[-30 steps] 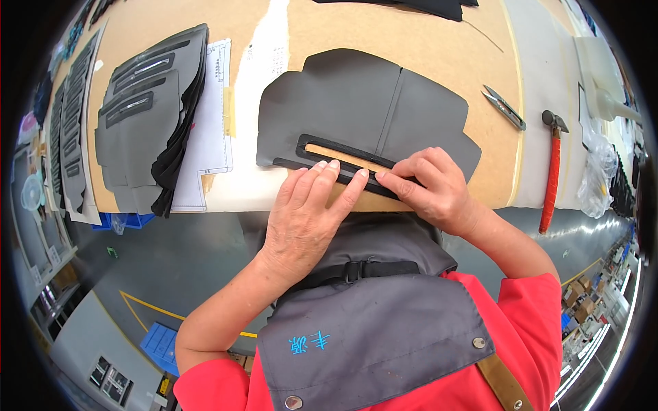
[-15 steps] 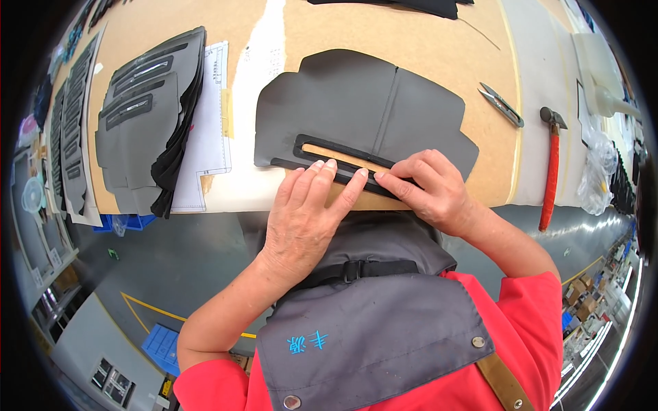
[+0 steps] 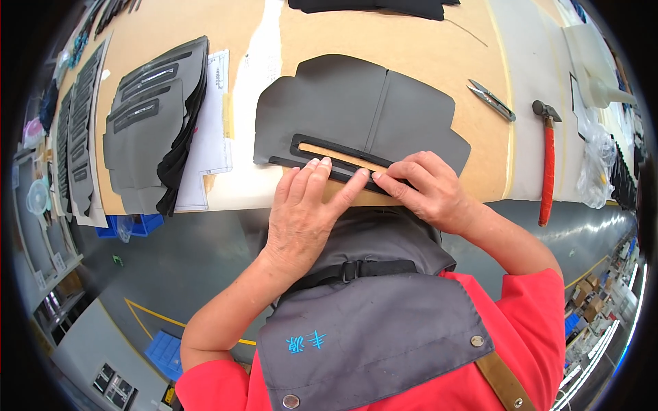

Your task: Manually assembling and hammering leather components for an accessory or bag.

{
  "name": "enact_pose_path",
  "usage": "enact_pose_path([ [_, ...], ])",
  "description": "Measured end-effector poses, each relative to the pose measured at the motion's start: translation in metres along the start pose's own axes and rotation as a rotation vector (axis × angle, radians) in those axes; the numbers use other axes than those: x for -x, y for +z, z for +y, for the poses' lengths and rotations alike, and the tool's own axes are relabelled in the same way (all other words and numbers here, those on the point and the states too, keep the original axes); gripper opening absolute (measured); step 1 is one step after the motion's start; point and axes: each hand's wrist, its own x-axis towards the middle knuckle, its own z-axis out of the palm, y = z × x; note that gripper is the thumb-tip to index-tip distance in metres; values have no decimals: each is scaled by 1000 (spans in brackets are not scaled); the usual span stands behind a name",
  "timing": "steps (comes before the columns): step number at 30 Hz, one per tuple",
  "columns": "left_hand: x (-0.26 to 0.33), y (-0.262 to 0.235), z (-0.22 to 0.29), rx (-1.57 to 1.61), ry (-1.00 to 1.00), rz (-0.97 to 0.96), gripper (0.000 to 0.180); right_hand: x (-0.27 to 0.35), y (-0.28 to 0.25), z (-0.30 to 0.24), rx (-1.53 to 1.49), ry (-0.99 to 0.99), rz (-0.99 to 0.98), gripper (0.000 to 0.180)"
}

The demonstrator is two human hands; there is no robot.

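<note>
A dark grey sheet-material panel [image 3: 322,106] lies flat at the table's near edge. Black edging [image 3: 336,146] frames a long slot in it, with the tan board showing through. My left hand [image 3: 300,216] rests on the lower side of that slot, fingers stretched out and fingertips pressing the black border. Close to its thumb, my right hand [image 3: 433,193] has its fingers curled and thumb and forefinger drawn together at the border's edge. What lies under the right fingers is partly hidden.
A stack of similar grey panels [image 3: 147,151] sits on a paper pattern [image 3: 212,144] at left. Thread snips [image 3: 493,101] and a red-handled hammer [image 3: 547,164] lie at right, beside a clear plastic bag [image 3: 595,171]. Black pieces [image 3: 373,7] lie at the far edge.
The view has shifted slightly, so the table things sit a little differently in it. Both hands keep nearly the same place on the slot's border.
</note>
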Motion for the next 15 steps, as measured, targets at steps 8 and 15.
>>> enact_pose_path([
  [8, -1, -3, 6, -83, 8, -9, 65, 10, -2, 0, -94, 132, 2, 34],
  [15, -10, -6, 21, 53, 47, 22, 56, 6, -7, -4, 35, 1, 10, 32],
])
